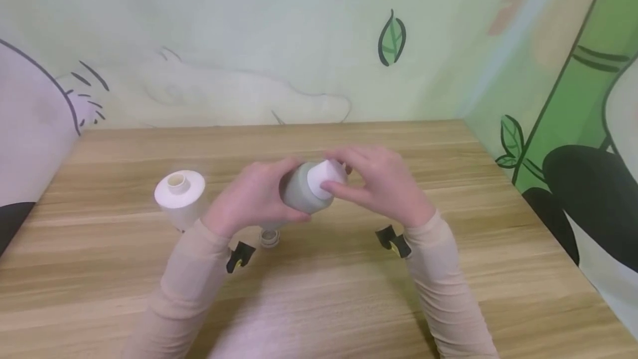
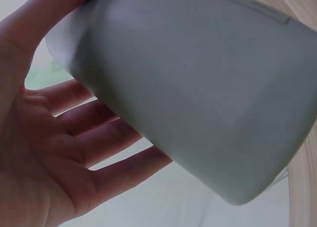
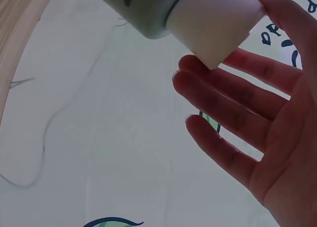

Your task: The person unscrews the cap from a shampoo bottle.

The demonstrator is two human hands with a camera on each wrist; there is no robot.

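My left hand (image 1: 256,195) grips a pale grey-green bottle (image 1: 301,191) above the table, thumb on the near side. The bottle is tilted, its top toward the right. In the left wrist view the smooth bottle body (image 2: 198,88) fills much of the picture, with fingers behind it. A white cap (image 1: 321,179) sits on the bottle's top end. My right hand (image 1: 386,187) pinches this cap between thumb and fingers. From the right wrist, the white cap (image 3: 218,26) meets the bottle's shoulder, and dark lettering shows on the bottle, partly cut off.
A white container (image 1: 180,204) with an open narrow neck stands on the wooden table (image 1: 319,303) to the left. A small round ring-like piece (image 1: 269,238) lies below the left hand. A wall with painted leaves and bamboo rises behind the table.
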